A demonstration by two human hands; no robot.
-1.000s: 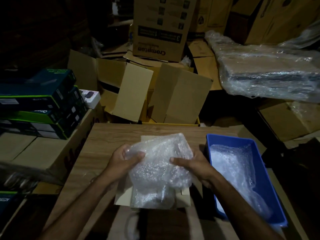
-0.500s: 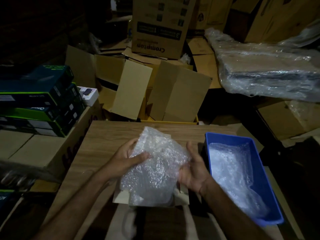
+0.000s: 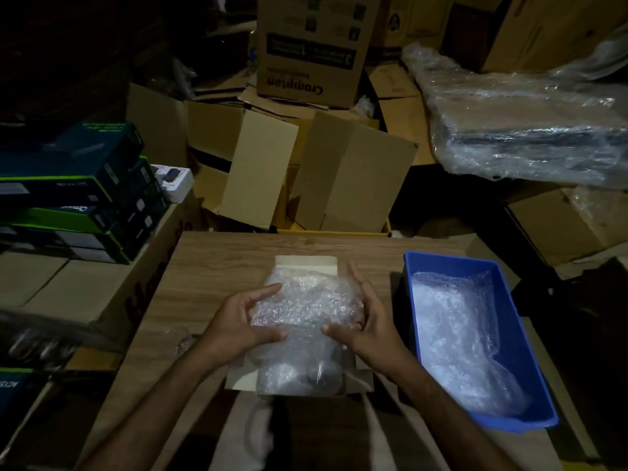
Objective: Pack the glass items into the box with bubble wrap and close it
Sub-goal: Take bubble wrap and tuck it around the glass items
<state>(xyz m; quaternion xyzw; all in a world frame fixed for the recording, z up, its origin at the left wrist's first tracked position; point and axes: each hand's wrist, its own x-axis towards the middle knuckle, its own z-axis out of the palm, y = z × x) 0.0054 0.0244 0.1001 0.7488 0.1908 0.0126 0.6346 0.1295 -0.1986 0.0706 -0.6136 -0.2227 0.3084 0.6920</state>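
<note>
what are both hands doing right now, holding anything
Left hand: grips the bubble wrap bundle.
Right hand: grips the same bundle from the other side.

Glossy bubble wrap [image 3: 306, 300], matt cardboard box [image 3: 306, 263], wood-grain table [image 3: 221, 260], plastic tray [image 3: 530, 321].

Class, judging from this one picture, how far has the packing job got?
Done: a bubble wrap bundle sits in the open small box. In hand: the left hand and right hand grip it. Left: flaps unclosed; more wrap lies in the blue tray.
</note>
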